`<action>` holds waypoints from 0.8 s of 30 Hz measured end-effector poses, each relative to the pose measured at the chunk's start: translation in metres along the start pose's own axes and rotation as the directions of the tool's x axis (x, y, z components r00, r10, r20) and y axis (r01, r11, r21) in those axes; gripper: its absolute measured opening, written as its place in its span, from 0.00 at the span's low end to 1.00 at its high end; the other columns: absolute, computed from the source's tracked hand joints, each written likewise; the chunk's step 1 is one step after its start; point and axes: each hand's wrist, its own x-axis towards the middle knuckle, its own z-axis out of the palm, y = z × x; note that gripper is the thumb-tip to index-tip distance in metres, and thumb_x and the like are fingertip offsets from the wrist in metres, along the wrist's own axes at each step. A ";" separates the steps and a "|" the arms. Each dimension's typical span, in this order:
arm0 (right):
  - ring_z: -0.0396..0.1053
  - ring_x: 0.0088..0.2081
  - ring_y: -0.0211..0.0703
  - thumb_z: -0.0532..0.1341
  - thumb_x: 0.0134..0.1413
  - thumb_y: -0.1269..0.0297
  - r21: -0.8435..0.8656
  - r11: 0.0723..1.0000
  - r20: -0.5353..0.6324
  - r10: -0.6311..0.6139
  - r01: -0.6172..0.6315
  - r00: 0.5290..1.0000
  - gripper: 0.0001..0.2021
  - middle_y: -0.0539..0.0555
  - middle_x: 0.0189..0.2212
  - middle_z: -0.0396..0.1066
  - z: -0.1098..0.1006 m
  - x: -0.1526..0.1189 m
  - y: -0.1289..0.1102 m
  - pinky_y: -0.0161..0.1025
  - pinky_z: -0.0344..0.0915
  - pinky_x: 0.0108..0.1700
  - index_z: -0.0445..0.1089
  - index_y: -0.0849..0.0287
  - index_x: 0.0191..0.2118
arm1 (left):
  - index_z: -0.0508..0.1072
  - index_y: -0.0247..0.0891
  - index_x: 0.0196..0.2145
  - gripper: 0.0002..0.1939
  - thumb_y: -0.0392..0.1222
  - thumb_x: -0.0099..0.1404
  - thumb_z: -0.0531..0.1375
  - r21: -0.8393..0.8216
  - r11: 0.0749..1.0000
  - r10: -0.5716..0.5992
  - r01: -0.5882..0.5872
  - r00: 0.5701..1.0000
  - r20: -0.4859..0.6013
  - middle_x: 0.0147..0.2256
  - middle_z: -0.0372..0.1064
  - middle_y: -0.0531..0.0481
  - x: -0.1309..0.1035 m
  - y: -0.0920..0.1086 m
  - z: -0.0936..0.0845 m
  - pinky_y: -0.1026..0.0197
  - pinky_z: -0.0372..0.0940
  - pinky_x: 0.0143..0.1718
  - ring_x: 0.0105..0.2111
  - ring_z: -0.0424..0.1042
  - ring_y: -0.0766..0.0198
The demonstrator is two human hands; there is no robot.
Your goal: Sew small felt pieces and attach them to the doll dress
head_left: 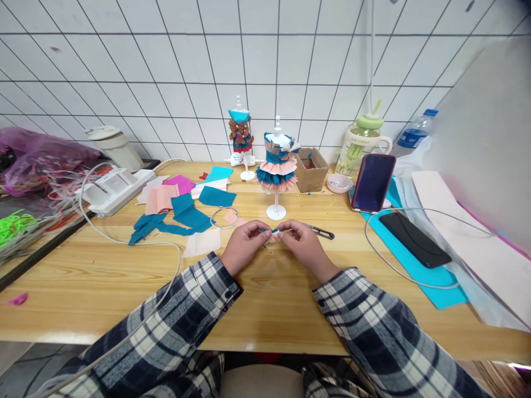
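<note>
My left hand (245, 243) and my right hand (302, 243) meet over the middle of the wooden table, fingertips pinched on a small piece of teal paper (274, 230) between them. A bit of peach paper shows just beneath it. Behind my hands stands a small mannequin (277, 166) on a white base, dressed in teal and peach ruffles. Just right of my right hand lies a black-handled cutter (322, 231), partly hidden. Left of my hands are a thin ring (224, 209), teal paper pieces (191, 213) and a pale pink sheet (202, 242).
A second mannequin (240, 132), a cardboard box (312, 171) and a pink dish (339, 183) stand at the back. On the right are an upright phone (373, 182), a flat phone (415, 240) and a mug (360, 141). A power strip (118, 190) with a cable lies left.
</note>
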 end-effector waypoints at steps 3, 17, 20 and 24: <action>0.60 0.21 0.35 0.60 0.43 0.59 0.000 1.000 0.004 0.007 -0.007 1.000 0.09 0.48 0.20 0.66 0.000 0.000 0.000 0.33 0.55 0.23 0.68 0.58 0.32 | 0.72 0.35 0.32 0.10 0.46 0.57 0.61 0.030 1.000 0.006 -0.007 0.999 0.032 0.30 0.72 0.49 0.000 0.001 0.000 0.63 0.64 0.36 0.31 0.70 0.63; 0.59 0.22 0.34 0.59 0.43 0.62 0.105 0.994 0.047 0.021 -0.026 0.999 0.06 0.46 0.21 0.64 0.002 0.002 0.004 0.31 0.54 0.24 0.65 0.58 0.27 | 0.71 0.36 0.33 0.10 0.45 0.57 0.62 -0.031 0.999 0.038 -0.037 0.999 0.031 0.31 0.71 0.49 -0.002 -0.001 0.001 0.63 0.63 0.36 0.32 0.69 0.63; 0.62 0.24 0.35 0.59 0.44 0.61 0.110 0.994 0.038 0.009 -0.013 0.999 0.07 0.47 0.23 0.66 0.001 0.002 0.003 0.32 0.57 0.26 0.65 0.58 0.29 | 0.69 0.35 0.33 0.10 0.44 0.57 0.62 -0.053 0.998 0.046 -0.044 0.998 0.033 0.31 0.69 0.50 -0.002 0.000 0.002 0.63 0.63 0.35 0.32 0.68 0.65; 0.64 0.26 0.36 0.61 0.45 0.60 0.057 0.997 0.017 -0.045 0.044 0.999 0.09 0.49 0.26 0.69 0.000 0.000 0.000 0.33 0.60 0.28 0.67 0.58 0.33 | 0.69 0.35 0.32 0.09 0.43 0.57 0.62 -0.029 0.999 0.034 -0.033 0.999 0.033 0.30 0.68 0.50 -0.001 -0.002 0.002 0.64 0.62 0.34 0.31 0.67 0.66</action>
